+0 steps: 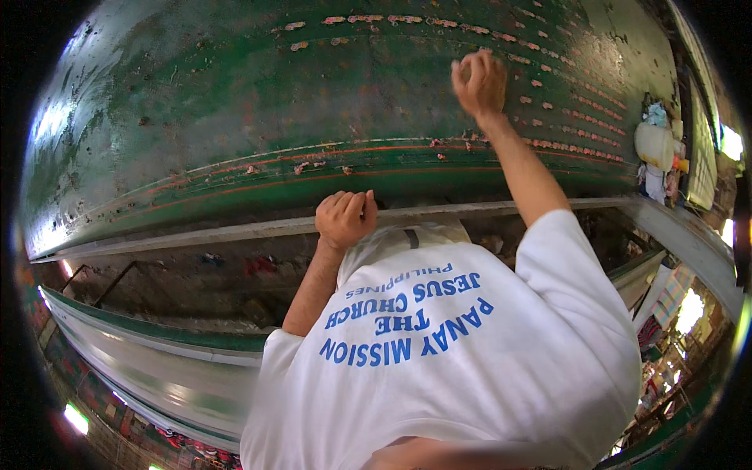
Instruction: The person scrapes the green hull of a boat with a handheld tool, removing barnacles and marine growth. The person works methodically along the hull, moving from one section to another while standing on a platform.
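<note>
My right hand (479,82) is over the long green table (235,102), its fingers curled and the thumb bent in toward them. It is beside a row of small pink-and-white pieces (405,19). Whatever sits between its fingertips is too small or hidden to make out. Down at the table's near edge, my left hand (345,219) is closed with the fingers folded in. What it holds, if anything, cannot be seen. More rows of small pink pieces (576,149) line the right part of the table. A few loose pink bits (305,167) lie near the red lines along its near side.
A pale rail (258,229) runs along the table's near edge. White containers (655,146) and a light blue bundle (656,115) stand at the far right end. Behind me on the left is another long, shiny table (157,341). Dark debris lies on the ground below.
</note>
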